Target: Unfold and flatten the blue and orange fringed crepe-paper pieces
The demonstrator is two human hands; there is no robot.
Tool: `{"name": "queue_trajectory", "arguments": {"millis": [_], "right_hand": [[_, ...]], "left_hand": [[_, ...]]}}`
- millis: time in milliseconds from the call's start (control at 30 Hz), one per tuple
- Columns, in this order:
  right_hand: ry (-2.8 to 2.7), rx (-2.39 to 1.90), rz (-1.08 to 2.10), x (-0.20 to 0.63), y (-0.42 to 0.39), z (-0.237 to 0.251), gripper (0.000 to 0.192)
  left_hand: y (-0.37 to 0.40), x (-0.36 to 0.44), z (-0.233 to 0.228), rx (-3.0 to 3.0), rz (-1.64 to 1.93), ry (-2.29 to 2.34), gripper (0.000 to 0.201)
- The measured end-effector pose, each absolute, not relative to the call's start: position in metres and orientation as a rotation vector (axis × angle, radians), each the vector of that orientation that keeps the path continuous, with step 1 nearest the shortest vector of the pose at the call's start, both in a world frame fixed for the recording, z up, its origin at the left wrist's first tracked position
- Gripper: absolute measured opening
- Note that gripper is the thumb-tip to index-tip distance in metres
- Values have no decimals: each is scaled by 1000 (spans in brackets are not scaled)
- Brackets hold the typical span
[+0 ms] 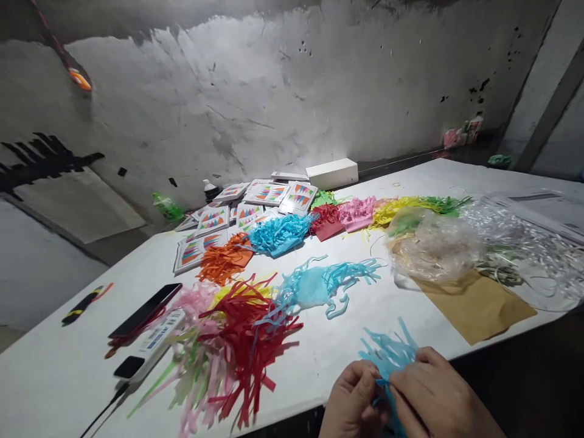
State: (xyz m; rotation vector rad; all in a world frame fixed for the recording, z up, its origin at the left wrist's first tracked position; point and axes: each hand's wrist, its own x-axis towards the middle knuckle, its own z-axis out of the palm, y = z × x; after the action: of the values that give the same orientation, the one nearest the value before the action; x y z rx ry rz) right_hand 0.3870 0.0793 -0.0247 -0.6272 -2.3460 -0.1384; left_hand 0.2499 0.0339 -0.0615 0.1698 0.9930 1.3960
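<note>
At the table's front edge I hold a blue tissue-paper tassel (pixel 390 353) between both hands, its cut strips fanning out above my fingers. My left hand (pixel 353 395) pinches its twisted middle with thumb and fingers. Close against it, my right hand (pixel 438 389) grips the same twist from the other side. Below the fingers more blue paper hangs down, partly hidden. Further back lies a loose heap of light blue fringed paper (pixel 314 286). Red fringed paper (pixel 250 334) is piled to the left, over pink, yellow and green strips.
Stacked packets with printed bunting pictures (pixel 267 193) and a white box (pixel 332 174) stand at the back. A phone (pixel 145 311) and a white power bank (pixel 155 344) with a cable lie left. Right are a clear plastic bag (pixel 435 243) and a brown envelope (pixel 479 304).
</note>
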Motion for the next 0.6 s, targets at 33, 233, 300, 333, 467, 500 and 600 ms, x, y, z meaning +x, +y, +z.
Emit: {"name": "queue_trajectory", "arguments": {"millis": [33,233,300,333,467,500,600], "right_hand": [[-2318,-654,-117,386,79,-24,32],[-2311,-658,57,383,78,-22,27],[-2343,-636,64,384,79,-25,27],[-2350,-623,53,384,79,-26,29],[-2289,-625,2,385,79,-28,31],[-2271,-624,11,385,79,-27,31],[-2289,-603,101,385,79,-23,30]], "left_hand": [[33,251,-62,169,1436,966,46],[34,257,-66,213,1545,929,43],[34,257,-66,244,1542,934,42],[34,257,-65,267,1543,944,41],[31,254,-61,356,1575,1010,35],[30,253,-61,383,1575,1029,34],[26,248,-62,497,1540,1101,35]]}}
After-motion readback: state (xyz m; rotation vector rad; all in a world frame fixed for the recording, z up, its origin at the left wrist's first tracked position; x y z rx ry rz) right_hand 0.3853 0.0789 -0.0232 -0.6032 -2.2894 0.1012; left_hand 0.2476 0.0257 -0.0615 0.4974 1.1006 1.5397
